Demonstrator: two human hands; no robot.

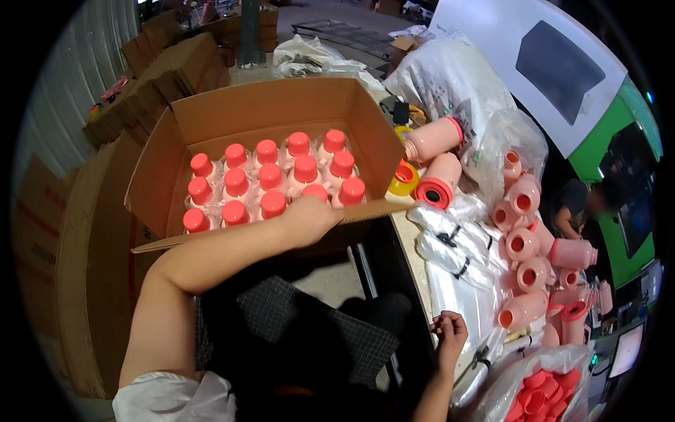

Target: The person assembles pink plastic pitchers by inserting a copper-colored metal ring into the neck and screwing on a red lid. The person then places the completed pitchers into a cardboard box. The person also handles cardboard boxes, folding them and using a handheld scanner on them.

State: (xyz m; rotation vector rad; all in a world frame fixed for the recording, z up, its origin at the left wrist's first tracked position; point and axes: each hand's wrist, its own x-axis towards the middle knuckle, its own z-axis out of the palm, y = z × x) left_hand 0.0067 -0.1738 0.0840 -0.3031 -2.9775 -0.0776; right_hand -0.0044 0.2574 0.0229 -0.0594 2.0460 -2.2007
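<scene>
My left hand [313, 221] reaches over the near flap of an open cardboard box [246, 98]. Its fingers curl down around a pale pink bottle, whose coral cap [315, 191] shows just past the knuckles; the fingertips are hidden. Rows of similar bottles [306, 169], wrapped in clear plastic and standing upright, fill much of the box. To the right, my right hand [450, 334] hangs at the table edge beside flat clear plastic bags [457, 295]. Its fingers are loosely bent and a little apart, and I see nothing in them.
Unwrapped pink bottles [531, 274] lie heaped on the table's right side. Two larger pink bottles [439, 179] lie by a yellow tape roll [404, 179]. Nearest me is a bag of coral caps [541, 397]. Folded cartons [98, 267] stand at left. A person [569, 207] sits far right.
</scene>
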